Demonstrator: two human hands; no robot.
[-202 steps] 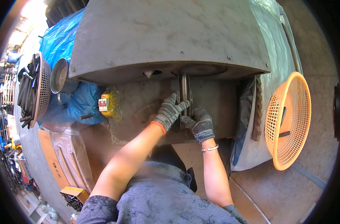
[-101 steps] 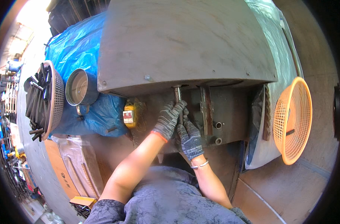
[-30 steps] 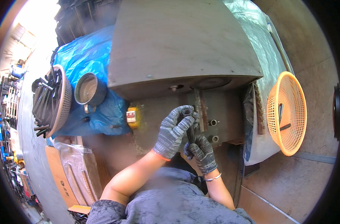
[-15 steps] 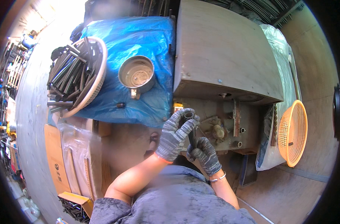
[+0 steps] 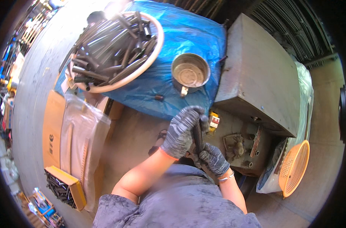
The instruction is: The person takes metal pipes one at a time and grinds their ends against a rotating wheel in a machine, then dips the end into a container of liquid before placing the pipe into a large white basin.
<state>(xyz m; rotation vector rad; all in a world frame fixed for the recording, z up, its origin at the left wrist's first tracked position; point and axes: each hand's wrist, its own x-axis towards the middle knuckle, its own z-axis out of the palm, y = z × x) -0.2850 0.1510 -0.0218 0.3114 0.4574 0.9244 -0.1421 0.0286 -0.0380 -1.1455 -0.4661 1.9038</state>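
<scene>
Both hands wear grey knitted gloves and hold a dark metal tube [image 5: 198,138] upright in front of my body. My left hand [image 5: 180,131] is closed round its upper part, with the fingers over the top end. Lower down, my right hand [image 5: 214,159] grips the tube near its bottom end. A metal mug [image 5: 182,86] with a handle stands beyond my hands on a blue plastic sheet [image 5: 142,102]. Near the mug lies a short dark piece [image 5: 159,97]. To the left, a pale round basket [image 5: 160,41] is heaped with dark tubes [image 5: 116,45].
Right of my hands sits a grey metal box-shaped machine [image 5: 264,76], with a yellow container [image 5: 213,122] beside its lower tray. An orange basket [image 5: 290,173] is at far right. At lower left, a cardboard box [image 5: 79,194] holds many short dark pieces [image 5: 61,190].
My view has swung left, so the surroundings shift right and tilt. The tube stays in both hands; my left hand now covers its top end, which showed open before.
</scene>
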